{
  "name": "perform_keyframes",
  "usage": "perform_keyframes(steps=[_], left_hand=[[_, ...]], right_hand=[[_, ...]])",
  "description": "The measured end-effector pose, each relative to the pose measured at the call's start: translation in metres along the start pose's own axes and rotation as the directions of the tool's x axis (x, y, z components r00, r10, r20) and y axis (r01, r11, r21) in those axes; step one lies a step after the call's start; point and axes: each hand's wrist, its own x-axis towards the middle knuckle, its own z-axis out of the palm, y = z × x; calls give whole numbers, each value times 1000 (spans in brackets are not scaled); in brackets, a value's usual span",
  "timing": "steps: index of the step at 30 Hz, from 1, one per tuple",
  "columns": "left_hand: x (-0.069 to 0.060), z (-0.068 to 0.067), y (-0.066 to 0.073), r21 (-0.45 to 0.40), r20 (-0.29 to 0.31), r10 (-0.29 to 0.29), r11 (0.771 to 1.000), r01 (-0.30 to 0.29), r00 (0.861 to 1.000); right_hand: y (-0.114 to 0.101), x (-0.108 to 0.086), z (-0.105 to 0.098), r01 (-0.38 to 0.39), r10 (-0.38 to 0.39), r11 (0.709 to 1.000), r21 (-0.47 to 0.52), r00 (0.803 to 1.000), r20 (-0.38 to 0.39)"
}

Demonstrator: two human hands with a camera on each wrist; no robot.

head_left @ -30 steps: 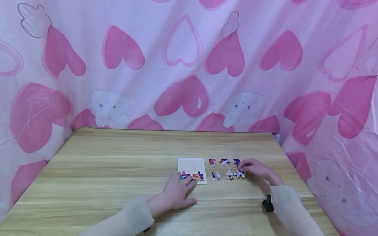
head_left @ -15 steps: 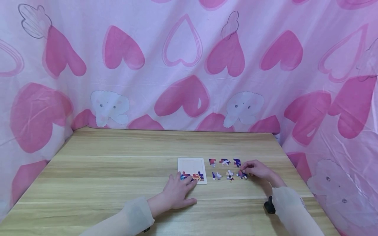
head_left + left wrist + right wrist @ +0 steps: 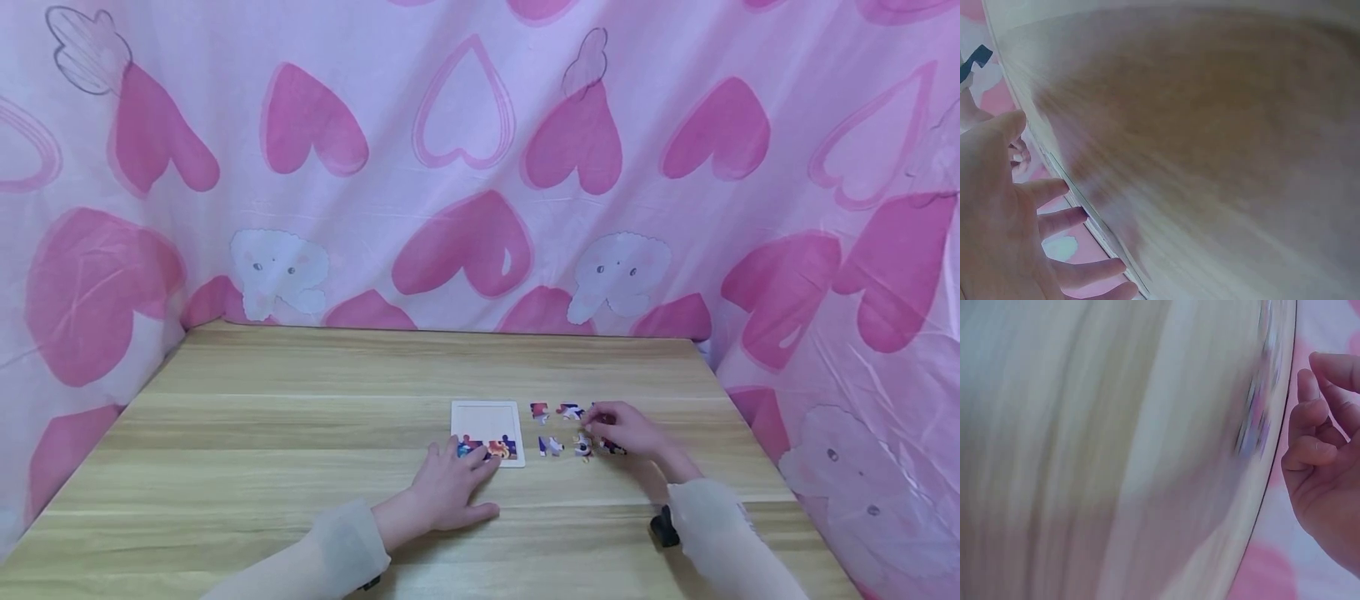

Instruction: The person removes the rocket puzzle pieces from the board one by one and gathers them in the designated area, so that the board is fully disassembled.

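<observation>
"So, what's changed?"
"The right hand (image 3: 632, 430) shifted left over loose jigsaw pieces (image 3: 556, 447) beside the puzzle tray (image 3: 487, 420); I can't tell whether its grip pinches one."
"Left hand (image 3: 447, 493)?"
"Fingers apart, on the part-filled tray. Probably choosing, not placing."

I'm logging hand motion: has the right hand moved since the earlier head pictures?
Yes: in the head view, the right hand has moved left, closer to the puzzle board.

Pink heart-print curtain (image 3: 390, 50) behind and beside pale wood-grain table (image 3: 300, 408).
</observation>
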Motion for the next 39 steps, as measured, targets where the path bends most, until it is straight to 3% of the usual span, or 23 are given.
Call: perform_keyframes(steps=[9,18,27,39], left_hand=[[-5,3,-4,-76,29,-6,997,8,1000],[-11,1,-8,-133,75,5,991,5,997],[-11,0,-7,-133,77,3,991,7,997],[-11,3,-7,-74,36,16,997,-14,999]], right_hand=[[-39,20,34,106,-105,994,-2,991,78],[-58,32,58,190,-194,981,40,972,133],[-63,42,71,263,-251,964,-45,951,181],[-63,45,74,244,-229,968,-61,955,188]])
